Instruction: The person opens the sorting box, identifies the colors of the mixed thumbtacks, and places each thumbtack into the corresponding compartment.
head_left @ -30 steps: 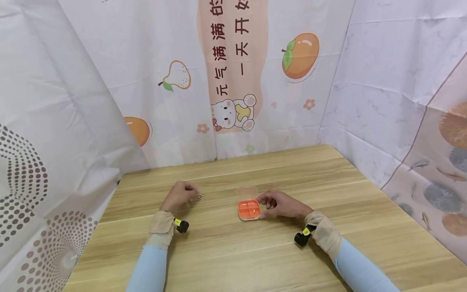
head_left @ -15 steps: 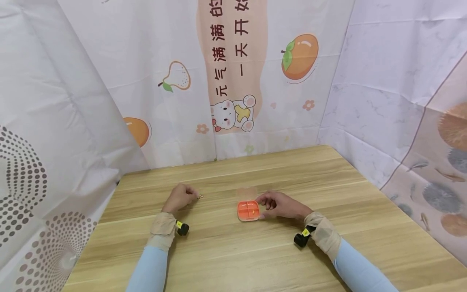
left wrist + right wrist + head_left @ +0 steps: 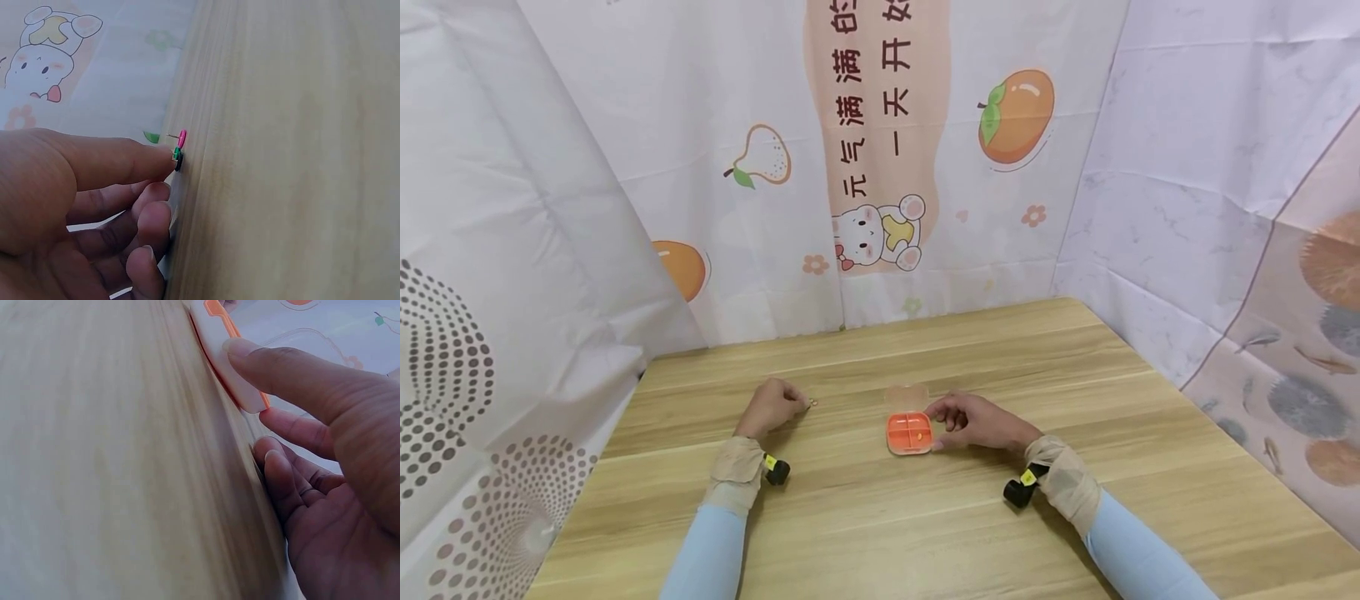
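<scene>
Wooden table (image 3: 880, 525): left hand (image 3: 769, 408) now hides more pins (image 3: 182, 139), pinch unclear; right hand (image 3: 979, 422) still grips orange box (image 3: 898, 440)

A curtained-off booth, by the look of it — printed fabric sheets (image 3: 760, 283) surround a wood-grain table (image 3: 887, 533).

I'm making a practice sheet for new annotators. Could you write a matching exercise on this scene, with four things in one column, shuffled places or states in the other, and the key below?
Things
1. Left hand
2. Right hand
3. Yellow piece
4. Clear lid

Places or states
A. Inside a compartment
B. Beside the small pink piece
C. Open, beyond the compartments
D. Touching the orange box from outside

Pairs: 1-B, 2-D, 3-A, 4-C
</scene>
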A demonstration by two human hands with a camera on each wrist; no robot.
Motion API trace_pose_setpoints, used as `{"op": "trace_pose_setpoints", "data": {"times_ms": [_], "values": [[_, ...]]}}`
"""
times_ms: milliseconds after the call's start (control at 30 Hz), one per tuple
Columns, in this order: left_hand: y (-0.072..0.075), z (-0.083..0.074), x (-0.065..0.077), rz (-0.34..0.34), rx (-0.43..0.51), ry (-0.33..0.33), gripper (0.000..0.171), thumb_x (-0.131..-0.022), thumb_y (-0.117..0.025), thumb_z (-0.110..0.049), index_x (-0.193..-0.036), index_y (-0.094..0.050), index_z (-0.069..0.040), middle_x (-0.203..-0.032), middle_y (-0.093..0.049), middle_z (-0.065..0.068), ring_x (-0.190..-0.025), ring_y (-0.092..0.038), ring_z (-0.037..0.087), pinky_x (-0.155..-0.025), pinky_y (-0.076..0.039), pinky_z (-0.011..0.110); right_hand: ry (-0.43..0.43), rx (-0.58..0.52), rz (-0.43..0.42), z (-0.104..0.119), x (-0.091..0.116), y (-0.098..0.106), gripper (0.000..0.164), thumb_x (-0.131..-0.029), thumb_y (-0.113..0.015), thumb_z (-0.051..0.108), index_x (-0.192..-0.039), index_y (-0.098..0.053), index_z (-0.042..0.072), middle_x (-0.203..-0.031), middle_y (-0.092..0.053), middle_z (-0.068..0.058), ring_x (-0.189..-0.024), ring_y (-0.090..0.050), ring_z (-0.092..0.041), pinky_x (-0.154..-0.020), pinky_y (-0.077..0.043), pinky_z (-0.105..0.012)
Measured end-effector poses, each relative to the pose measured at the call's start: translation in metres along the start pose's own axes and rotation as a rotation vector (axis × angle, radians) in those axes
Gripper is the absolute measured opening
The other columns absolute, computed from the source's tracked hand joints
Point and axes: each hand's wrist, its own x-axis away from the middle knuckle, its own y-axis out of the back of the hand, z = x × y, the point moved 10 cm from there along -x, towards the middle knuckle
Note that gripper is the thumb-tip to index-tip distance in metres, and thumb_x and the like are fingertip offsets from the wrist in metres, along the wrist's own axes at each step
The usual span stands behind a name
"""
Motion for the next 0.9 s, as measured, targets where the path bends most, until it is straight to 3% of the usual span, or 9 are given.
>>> {"op": "trace_pose_setpoints", "data": {"times_ms": [300, 400, 533, 633, 767, 900], "values": [[-0.001, 0.001, 0.003, 0.012, 0.049, 0.041, 0.011, -0.093, -0.065, -0.011, -0.092, -0.072, -0.003, -0.084, -0.065, 0.006, -0.066, -0.056, 0.016, -0.057, -0.046, 0.026, -0.005, -0.044, -0.007, -0.001, 0.001, -0.001, 0.05, -0.08, -0.081, 0.031, -0.124, -0.063, 0.014, -0.11, -0.059, -0.007, -0.09, -0.053, -0.024, -0.075, -0.046, -0.031], [-0.002, 0.003, 0.003, 0.04, 0.124, 0.053, 0.015, -0.096, -0.059, -0.01, -0.095, -0.07, 0.0, -0.085, -0.064, 0.008, -0.065, -0.054, 0.016, -0.055, -0.043, 0.026, -0.001, -0.06, -0.011, 0.0, 0.001, 0.0, 0.05, -0.08, -0.081, 0.028, -0.124, -0.062, 0.013, -0.111, -0.059, -0.008, -0.09, -0.053, -0.027, -0.074, -0.046, -0.032], [-0.007, 0.003, 0.003, 0.127, 0.354, 0.054, 0.023, -0.099, -0.054, -0.011, -0.101, -0.064, 0.009, -0.083, -0.06, 0.011, -0.063, -0.051, 0.014, -0.057, -0.042, 0.025, -0.001, -0.045, -0.01, 0.0, 0.001, 0.0, 0.05, -0.08, -0.08, 0.029, -0.124, -0.063, 0.014, -0.11, -0.059, -0.007, -0.09, -0.053, -0.026, -0.074, -0.046, -0.031], [-0.011, 0.001, 0.003, 0.21, 0.585, 0.062, 0.028, -0.102, -0.051, -0.014, -0.107, -0.058, 0.013, -0.083, -0.057, 0.01, -0.065, -0.051, 0.013, -0.059, -0.042, 0.025, -0.004, -0.023, -0.006, -0.001, 0.0, 0.0, 0.05, -0.08, -0.08, 0.034, -0.124, -0.063, 0.016, -0.109, -0.059, -0.006, -0.089, -0.053, -0.023, -0.075, -0.046, -0.03], [-0.013, -0.004, 0.005, 0.297, 0.852, 0.078, 0.022, -0.103, -0.049, -0.014, -0.101, -0.061, 0.003, -0.086, -0.056, 0.006, -0.068, -0.053, 0.011, -0.061, -0.042, 0.025, -0.007, -0.01, -0.001, -0.001, 0.0, 0.001, 0.052, -0.08, -0.079, 0.037, -0.124, -0.062, 0.016, -0.11, -0.059, -0.006, -0.09, -0.054, -0.022, -0.076, -0.047, -0.031], [-0.013, -0.01, 0.009, 0.349, 1.007, 0.069, 0.02, -0.103, -0.048, -0.014, -0.091, -0.062, -0.006, -0.085, -0.057, 0.004, -0.069, -0.055, 0.01, -0.061, -0.044, 0.023, -0.009, -0.005, 0.003, -0.001, 0.0, 0.0, 0.052, -0.081, -0.079, 0.037, -0.125, -0.062, 0.016, -0.11, -0.059, -0.006, -0.09, -0.054, -0.022, -0.076, -0.047, -0.031]]}}
